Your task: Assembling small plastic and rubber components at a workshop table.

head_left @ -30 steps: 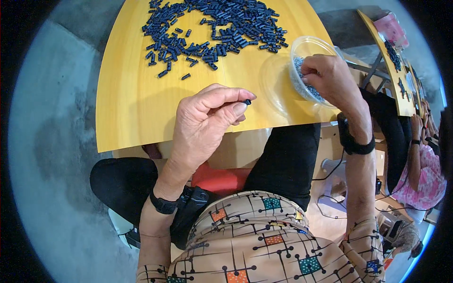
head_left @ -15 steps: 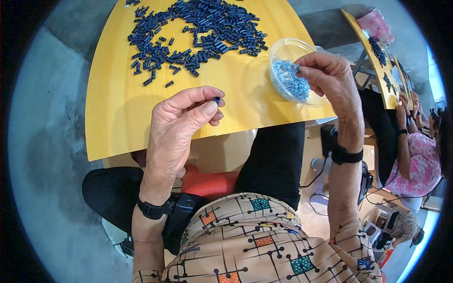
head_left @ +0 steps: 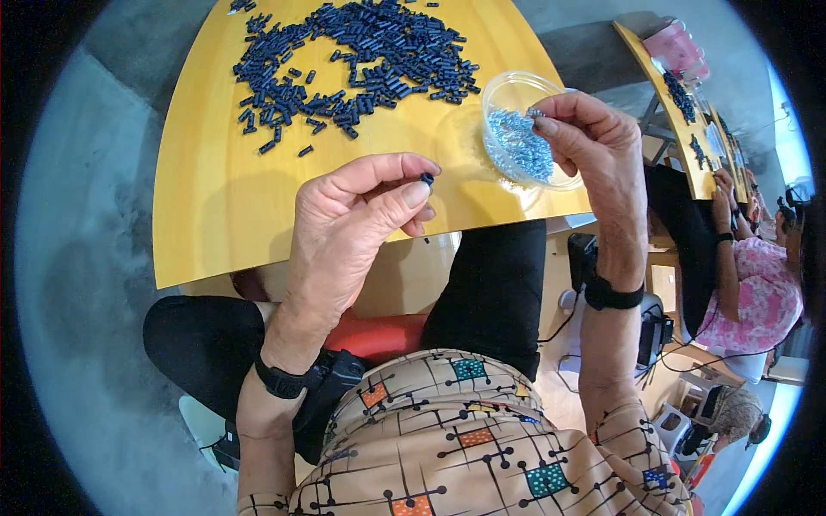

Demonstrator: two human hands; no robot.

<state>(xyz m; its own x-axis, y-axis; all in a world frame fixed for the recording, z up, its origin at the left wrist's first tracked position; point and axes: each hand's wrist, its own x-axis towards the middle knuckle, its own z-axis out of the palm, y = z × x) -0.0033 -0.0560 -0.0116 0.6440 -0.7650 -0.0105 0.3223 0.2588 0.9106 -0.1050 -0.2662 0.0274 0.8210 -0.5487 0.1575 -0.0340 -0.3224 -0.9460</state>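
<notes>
Between the thumb and fingers of my left hand [head_left: 353, 211] is a small dark blue plastic sleeve [head_left: 427, 179], its end facing up. That hand hovers over the table's near edge. My right hand [head_left: 598, 146] is closed in a pinch above the right side of a round clear plastic tub [head_left: 514, 77]. What its fingertips hold is too small to make out. Many tiny silvery metal pieces [head_left: 519, 148], possibly springs, lie in the tub. A wide heap of similar dark sleeves [head_left: 387, 52] is spread across the far part of the table.
The yellow table [head_left: 206, 232] ends just in front of my lap. A few loose sleeves [head_left: 305, 150] lie at the heap's near side. To the right, a person in a pink patterned top [head_left: 757, 284] works at another table [head_left: 658, 95] with dark parts and a pink container [head_left: 675, 50].
My left hand has moved right with the sleeve, closer to the tub. My right hand stays pinched at the tub. The whole view has shifted slightly.
</notes>
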